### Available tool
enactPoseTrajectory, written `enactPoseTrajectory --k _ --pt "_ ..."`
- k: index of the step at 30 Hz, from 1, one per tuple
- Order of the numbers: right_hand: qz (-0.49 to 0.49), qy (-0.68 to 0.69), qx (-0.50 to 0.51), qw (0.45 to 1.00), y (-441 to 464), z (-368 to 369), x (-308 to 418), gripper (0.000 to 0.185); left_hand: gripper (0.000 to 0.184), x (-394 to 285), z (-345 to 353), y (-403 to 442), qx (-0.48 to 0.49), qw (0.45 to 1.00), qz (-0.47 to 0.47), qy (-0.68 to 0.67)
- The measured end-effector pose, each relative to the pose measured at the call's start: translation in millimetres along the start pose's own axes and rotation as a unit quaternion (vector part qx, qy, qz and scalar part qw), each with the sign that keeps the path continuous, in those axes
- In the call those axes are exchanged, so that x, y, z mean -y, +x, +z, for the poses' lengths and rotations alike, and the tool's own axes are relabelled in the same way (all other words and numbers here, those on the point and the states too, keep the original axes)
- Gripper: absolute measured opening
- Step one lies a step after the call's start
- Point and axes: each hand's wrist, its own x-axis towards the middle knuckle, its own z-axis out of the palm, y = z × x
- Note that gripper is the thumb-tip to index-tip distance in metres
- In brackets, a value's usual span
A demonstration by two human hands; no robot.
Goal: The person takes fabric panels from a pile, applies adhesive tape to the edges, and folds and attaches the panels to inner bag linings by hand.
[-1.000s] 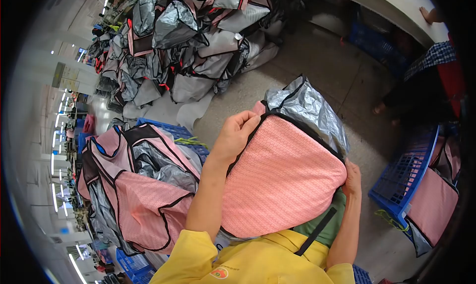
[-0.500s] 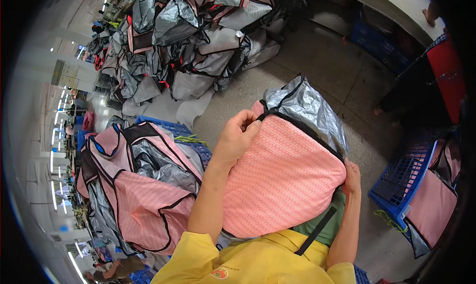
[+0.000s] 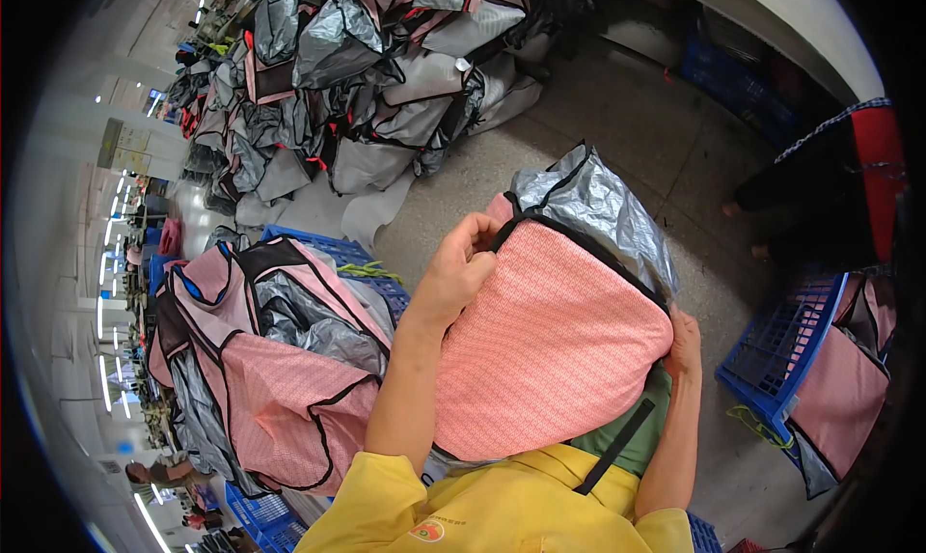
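Observation:
A pink patterned fabric piece (image 3: 550,345) with black edging and a silver foil-like lining (image 3: 612,215) is held up in front of my yellow shirt. My left hand (image 3: 465,263) pinches its black-bound upper left corner, thumb and fingers pressed together. At the right corner, my right hand (image 3: 684,341) grips the edge, with some of its fingers hidden behind the fabric. The silver lining bulges out beyond the black edge, away from me. Below the piece, a green cloth with a black strap (image 3: 617,447) shows at my waist.
More pink and silver pieces (image 3: 289,389) lie over a blue crate (image 3: 333,254) at left. A large heap of grey and silver pieces (image 3: 386,99) stands ahead. At right are another blue crate (image 3: 786,345) with pink pieces and a person in dark and red clothing (image 3: 820,196).
My left hand has shifted slightly at the upper left corner, its fingers more curled. The right hand stays in place. The person at right has changed posture, and another person appears at lower left.

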Motion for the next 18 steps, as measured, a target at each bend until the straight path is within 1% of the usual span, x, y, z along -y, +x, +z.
enactPoseTrajectory --k 3,12,15,17,18 --pt "-0.001 0.003 -0.025 1.000 -1.9 8.1 2.8 0.035 0.027 -1.3 -0.1 -0.5 0.001 1.000 -0.006 -0.010" --pt "-0.004 0.010 0.008 1.000 -1.8 3.6 3.1 0.035 0.025 0.5 -0.4 -0.5 -0.004 1.000 -0.019 -0.018" --pt "0.000 0.003 -0.013 1.000 -3.4 8.7 6.4 0.035 0.024 3.0 2.0 0.4 -0.005 1.000 -0.006 -0.007" --pt "-0.003 0.007 -0.006 1.000 -2.1 6.4 4.8 0.036 0.019 9.3 9.9 -1.2 -0.102 0.983 0.039 0.150" --pt "-0.004 0.012 0.001 1.000 -2.1 5.3 4.5 0.036 0.019 9.7 14.4 -2.7 -0.102 0.983 0.039 0.150"
